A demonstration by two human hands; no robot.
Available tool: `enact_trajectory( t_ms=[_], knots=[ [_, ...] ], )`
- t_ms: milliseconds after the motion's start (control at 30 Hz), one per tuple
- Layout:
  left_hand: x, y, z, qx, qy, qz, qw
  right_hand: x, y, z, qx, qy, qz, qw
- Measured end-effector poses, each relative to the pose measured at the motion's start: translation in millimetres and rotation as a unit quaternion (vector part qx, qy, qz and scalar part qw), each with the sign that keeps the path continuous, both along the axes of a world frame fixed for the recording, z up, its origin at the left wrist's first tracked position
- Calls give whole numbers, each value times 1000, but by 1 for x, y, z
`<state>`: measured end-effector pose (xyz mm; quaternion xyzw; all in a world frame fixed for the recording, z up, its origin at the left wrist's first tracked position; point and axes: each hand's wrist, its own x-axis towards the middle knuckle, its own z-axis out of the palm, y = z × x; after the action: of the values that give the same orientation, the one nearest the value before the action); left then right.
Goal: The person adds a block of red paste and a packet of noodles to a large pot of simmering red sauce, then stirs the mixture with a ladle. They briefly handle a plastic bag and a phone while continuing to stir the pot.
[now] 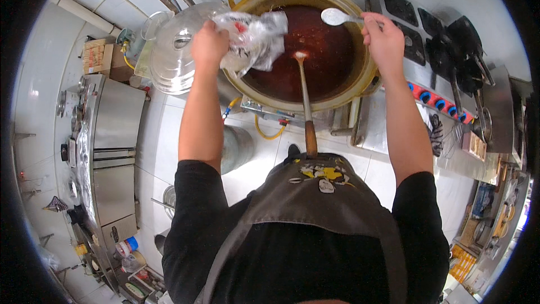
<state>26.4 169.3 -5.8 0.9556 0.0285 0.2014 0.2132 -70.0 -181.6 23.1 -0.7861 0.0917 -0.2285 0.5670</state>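
My left hand (211,44) grips a crumpled clear plastic bag (253,42) with red and dark printing; the bag hangs over the left part of a large round pot (295,103). Dark reddish-brown liquid (327,57) fills much of the pot. On the right, my right hand (383,36) pinches the handle of a metal spoon (335,16), whose bowl carries white matter above the liquid. A long ladle or paddle (307,101) with a wooden grip leans from the liquid over the near rim towards my apron.
Left of the pot lies a big round metal lid (168,65). A gas cylinder (237,147) and a yellow hose (270,137) are below the pot. To the right is a stove (422,65) with blue knobs and black pans (464,38). Steel cabinets (116,135) line the left side.
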Motion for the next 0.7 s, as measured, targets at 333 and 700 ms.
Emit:
enact_trajectory(
  t_ms=[333,700],
  knots=[
    [-13,-2,-23,-124,14,-47,991,4,48,32,91,-20,212,973],
    [-31,-10,-46,-570,26,-85,817,14,68,28,-64,-140,247,957]
  ],
)
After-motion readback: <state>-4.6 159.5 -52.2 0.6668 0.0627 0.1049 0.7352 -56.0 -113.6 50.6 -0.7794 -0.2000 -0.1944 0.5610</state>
